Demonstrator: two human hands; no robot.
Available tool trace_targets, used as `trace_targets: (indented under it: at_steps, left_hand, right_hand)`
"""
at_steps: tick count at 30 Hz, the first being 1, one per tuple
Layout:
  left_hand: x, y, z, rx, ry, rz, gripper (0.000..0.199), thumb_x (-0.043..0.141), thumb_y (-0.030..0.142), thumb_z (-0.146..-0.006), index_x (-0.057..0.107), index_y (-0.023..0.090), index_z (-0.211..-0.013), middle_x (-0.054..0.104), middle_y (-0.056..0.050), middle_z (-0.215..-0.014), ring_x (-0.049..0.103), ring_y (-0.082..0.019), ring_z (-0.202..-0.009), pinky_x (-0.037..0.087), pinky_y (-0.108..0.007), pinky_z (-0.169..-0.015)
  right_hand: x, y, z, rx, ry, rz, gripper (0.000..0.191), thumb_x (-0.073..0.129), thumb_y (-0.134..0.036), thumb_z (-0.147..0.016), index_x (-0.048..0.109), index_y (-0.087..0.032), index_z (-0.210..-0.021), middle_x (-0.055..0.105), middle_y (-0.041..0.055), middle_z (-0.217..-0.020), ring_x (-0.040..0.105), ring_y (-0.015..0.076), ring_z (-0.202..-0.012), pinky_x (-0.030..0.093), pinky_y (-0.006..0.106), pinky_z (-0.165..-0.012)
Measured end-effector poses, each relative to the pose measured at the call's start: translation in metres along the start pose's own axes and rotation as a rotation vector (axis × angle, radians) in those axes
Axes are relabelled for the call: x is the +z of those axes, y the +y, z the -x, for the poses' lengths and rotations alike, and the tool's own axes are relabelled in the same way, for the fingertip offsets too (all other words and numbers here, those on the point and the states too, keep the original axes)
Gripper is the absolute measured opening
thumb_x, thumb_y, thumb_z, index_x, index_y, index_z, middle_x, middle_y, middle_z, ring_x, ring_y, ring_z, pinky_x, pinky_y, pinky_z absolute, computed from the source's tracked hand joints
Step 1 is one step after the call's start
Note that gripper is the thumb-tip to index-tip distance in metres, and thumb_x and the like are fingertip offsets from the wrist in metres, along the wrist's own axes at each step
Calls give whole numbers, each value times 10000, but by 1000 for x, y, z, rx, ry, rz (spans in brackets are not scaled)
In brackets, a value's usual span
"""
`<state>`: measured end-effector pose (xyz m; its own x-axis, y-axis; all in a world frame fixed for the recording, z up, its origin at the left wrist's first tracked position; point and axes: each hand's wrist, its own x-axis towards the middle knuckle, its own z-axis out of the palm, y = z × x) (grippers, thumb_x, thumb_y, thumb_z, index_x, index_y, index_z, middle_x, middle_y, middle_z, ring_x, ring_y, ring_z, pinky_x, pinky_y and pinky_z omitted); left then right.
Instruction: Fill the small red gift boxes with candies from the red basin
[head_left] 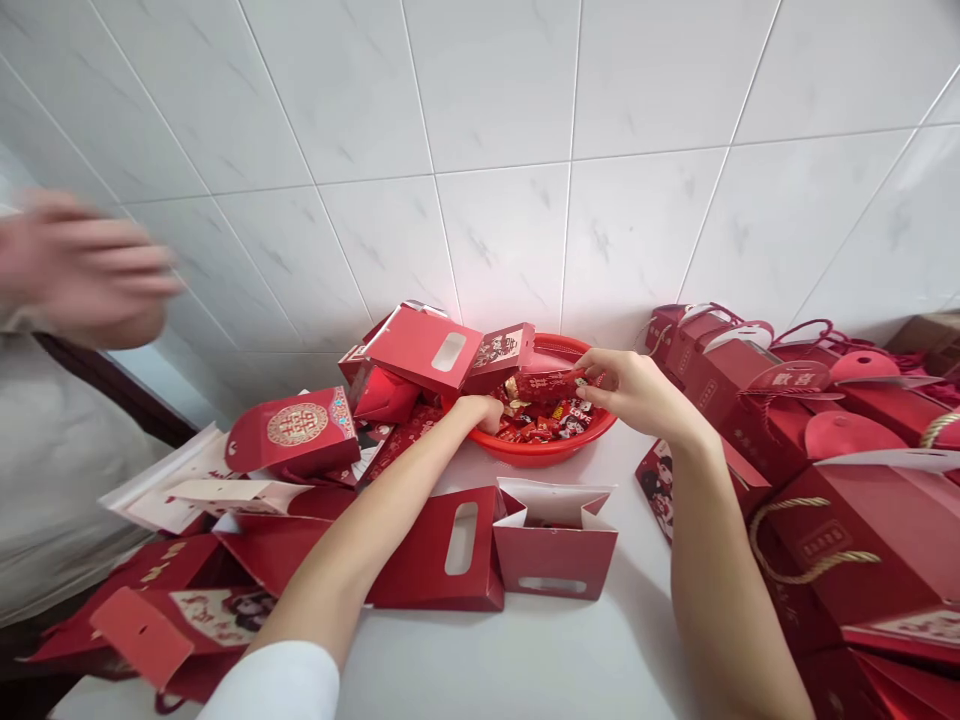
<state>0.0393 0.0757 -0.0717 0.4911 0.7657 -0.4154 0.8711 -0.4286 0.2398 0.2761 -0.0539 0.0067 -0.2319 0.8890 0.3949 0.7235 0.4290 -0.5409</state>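
A red plastic basin stands against the wall with small wrapped candies in it. My left hand reaches over its near left rim, fingers curled down; what they hold, if anything, is hidden. At the right rim my right hand pinches the end of a red packet with gold lettering, lying across the candies. An open red gift box stands upright in front of the basin. Left of it lies another red box with an oval cutout, partly under my left forearm.
Red boxes lean over the basin's left rim. More boxes and flat cartons pile up at left. Rows of red boxes with rope handles fill the right. Another person's blurred hand is at upper left. A tiled wall closes the back.
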Motion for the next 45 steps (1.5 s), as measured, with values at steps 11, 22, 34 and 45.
trace_targets:
  at_steps: [11, 22, 34, 45]
  left_hand:
    - [-12, 27, 24, 15, -206, -36, 254, 626, 175, -583, 781, 184, -784, 753, -47, -820, 644, -216, -741, 489, -259, -641]
    - [-23, 15, 53, 108, 123, 699, 406, 768, 328, -765, 722, 157, -1131, 748, -69, -949, 693, -186, -809, 484, -227, -616]
    - [-9, 28, 85, 284, 419, 774, 341, 756, 325, -786, 734, 126, -1063, 784, -117, -980, 728, -244, -897, 583, -351, -806]
    - [7, 17, 78, 325, 488, 397, 379, 646, 204, -766, 755, 189, -1129, 690, -100, -1309, 620, -303, -1238, 464, -424, -1082]
  right_hand:
    - [-1, -3, 0, 10, -58, 10, 122, 594, -263, -820, 676, -183, -863, 694, 27, -771, 592, 162, -694, 421, 270, -651]
    - [1, -3, -3, -23, -49, 32, 170, 584, -282, -856, 702, -172, -908, 697, 37, -770, 583, 159, -672, 417, 265, -634]
    - [-4, -15, 6, -92, -53, -166, 242, 618, -376, -861, 727, -165, -905, 716, 42, -794, 614, 167, -705, 477, 285, -668]
    - [-31, -50, 35, -198, -79, -200, 229, 653, -385, -891, 752, -196, -975, 756, 55, -923, 686, 192, -803, 553, 290, -733]
